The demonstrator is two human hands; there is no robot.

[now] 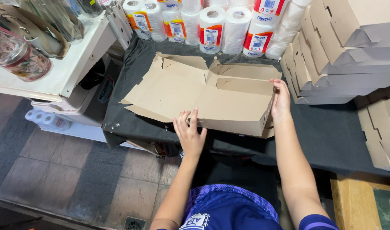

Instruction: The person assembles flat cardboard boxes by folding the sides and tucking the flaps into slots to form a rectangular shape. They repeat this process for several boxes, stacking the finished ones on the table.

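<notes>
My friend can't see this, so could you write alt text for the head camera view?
A left hand and right hand press a flat brown cardboard box blank on a dark cloth-covered table, with wrapped white paper rolls behind.

Left hand (190,135) and right hand (281,100) flat against a half-folded cardboard box (203,96) on a dark table (331,132).

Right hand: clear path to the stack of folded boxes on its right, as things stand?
Probably yes. The right hand rests on the cardboard box edge, and the stack of folded boxes sits just beside it, with only bare dark cloth between.
</notes>
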